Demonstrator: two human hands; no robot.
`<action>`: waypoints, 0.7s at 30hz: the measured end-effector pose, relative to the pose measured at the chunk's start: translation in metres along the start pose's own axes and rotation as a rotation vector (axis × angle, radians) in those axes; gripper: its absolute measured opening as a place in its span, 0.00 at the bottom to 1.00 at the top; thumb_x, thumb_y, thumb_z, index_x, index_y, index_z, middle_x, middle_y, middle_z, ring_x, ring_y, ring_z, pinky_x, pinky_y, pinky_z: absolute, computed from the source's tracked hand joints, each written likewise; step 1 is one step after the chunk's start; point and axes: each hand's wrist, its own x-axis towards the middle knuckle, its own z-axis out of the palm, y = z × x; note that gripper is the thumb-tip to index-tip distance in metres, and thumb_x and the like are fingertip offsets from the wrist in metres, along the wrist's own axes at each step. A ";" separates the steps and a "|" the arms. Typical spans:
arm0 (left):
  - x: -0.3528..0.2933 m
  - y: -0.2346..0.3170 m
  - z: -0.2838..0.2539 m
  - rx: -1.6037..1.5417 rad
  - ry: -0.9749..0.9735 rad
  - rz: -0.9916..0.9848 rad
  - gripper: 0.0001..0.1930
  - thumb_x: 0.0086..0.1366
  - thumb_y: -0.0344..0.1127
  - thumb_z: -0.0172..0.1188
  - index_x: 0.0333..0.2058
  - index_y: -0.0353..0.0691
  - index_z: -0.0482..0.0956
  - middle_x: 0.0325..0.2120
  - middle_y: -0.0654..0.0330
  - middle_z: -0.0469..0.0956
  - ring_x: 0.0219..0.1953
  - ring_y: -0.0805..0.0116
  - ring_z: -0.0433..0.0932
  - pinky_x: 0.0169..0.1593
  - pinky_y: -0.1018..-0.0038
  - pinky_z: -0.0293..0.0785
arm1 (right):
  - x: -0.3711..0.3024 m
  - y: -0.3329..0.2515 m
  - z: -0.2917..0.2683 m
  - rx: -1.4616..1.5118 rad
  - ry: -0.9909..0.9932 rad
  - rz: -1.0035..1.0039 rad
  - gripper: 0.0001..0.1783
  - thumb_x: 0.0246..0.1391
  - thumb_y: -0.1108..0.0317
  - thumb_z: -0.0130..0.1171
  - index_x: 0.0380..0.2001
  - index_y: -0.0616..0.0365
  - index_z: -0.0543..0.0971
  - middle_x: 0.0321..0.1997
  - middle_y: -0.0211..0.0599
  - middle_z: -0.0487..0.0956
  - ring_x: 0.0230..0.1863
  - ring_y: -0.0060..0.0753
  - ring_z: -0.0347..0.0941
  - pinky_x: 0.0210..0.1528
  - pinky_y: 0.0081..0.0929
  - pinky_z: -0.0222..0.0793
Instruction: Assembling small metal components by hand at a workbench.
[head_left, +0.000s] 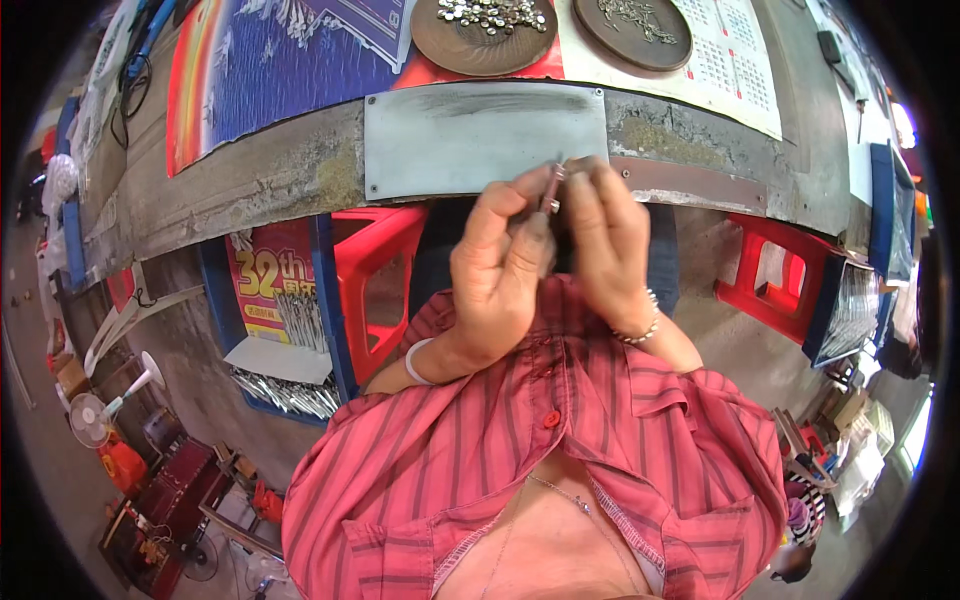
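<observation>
Above the table's near edge, my left hand (500,270) pinches a slim, dark reddish-brown piece (550,192) with shiny metal bits, held upright between thumb and fingers. Its exact kind is too small to tell. Close against its upper end is my right hand (612,240), slightly smeared by motion, with fingertips pressed together. Whatever sits between those fingertips is hidden. Beneath and beyond both hands lies a pale metal plate (470,140) screwed to the table. Farther off, a brown dish (440,55) holds small shiny round pieces (492,14), and another dish (680,52) holds thin metal pieces (640,20).
Left of me, a blue crate (340,300) contains long silvery metal pieces (290,393). Red stools (370,260) stand under the table on both sides. At the right is another blue crate (830,310) of metal pieces. A person (800,530) is low at the right.
</observation>
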 end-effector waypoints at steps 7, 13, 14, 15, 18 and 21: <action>0.001 0.001 0.002 -0.046 0.062 0.036 0.14 0.68 0.26 0.47 0.52 0.34 0.65 0.36 0.64 0.72 0.24 0.86 0.60 0.27 0.87 0.58 | 0.004 0.022 0.001 -0.234 0.082 -0.511 0.07 0.46 0.77 0.61 0.30 0.63 0.74 0.26 0.39 0.74 0.23 0.36 0.69 0.25 0.26 0.64; 0.001 -0.003 0.000 0.029 0.048 0.078 0.12 0.68 0.23 0.47 0.49 0.34 0.66 0.39 0.64 0.70 0.28 0.86 0.62 0.29 0.88 0.60 | -0.004 0.029 0.013 -0.403 0.193 -0.592 0.09 0.49 0.76 0.57 0.33 0.62 0.69 0.26 0.39 0.72 0.25 0.41 0.66 0.26 0.35 0.62; 0.001 -0.004 -0.001 0.029 0.013 0.104 0.12 0.68 0.22 0.46 0.49 0.33 0.67 0.39 0.65 0.68 0.30 0.86 0.64 0.30 0.88 0.61 | -0.006 0.028 0.013 -0.404 0.197 -0.584 0.08 0.50 0.75 0.57 0.33 0.62 0.69 0.26 0.39 0.72 0.25 0.42 0.66 0.26 0.34 0.63; 0.001 -0.004 -0.001 0.028 0.011 0.104 0.12 0.68 0.22 0.46 0.49 0.33 0.67 0.39 0.65 0.68 0.30 0.86 0.64 0.30 0.88 0.61 | -0.006 0.028 0.013 -0.404 0.203 -0.579 0.07 0.51 0.75 0.56 0.33 0.62 0.69 0.26 0.40 0.71 0.24 0.42 0.66 0.26 0.33 0.63; -0.002 -0.006 0.000 -0.162 -0.027 0.033 0.12 0.68 0.22 0.46 0.49 0.32 0.66 0.41 0.63 0.69 0.36 0.82 0.68 0.39 0.86 0.66 | -0.007 0.018 0.012 -0.213 0.131 -0.335 0.04 0.55 0.75 0.52 0.31 0.64 0.69 0.25 0.42 0.71 0.23 0.42 0.66 0.26 0.29 0.63; -0.004 -0.003 -0.005 -0.338 -0.138 -0.001 0.16 0.67 0.23 0.47 0.53 0.32 0.63 0.43 0.62 0.68 0.41 0.78 0.70 0.47 0.84 0.67 | -0.002 0.003 -0.006 0.085 0.015 -0.132 0.05 0.57 0.77 0.47 0.30 0.66 0.71 0.25 0.37 0.70 0.23 0.27 0.64 0.26 0.23 0.62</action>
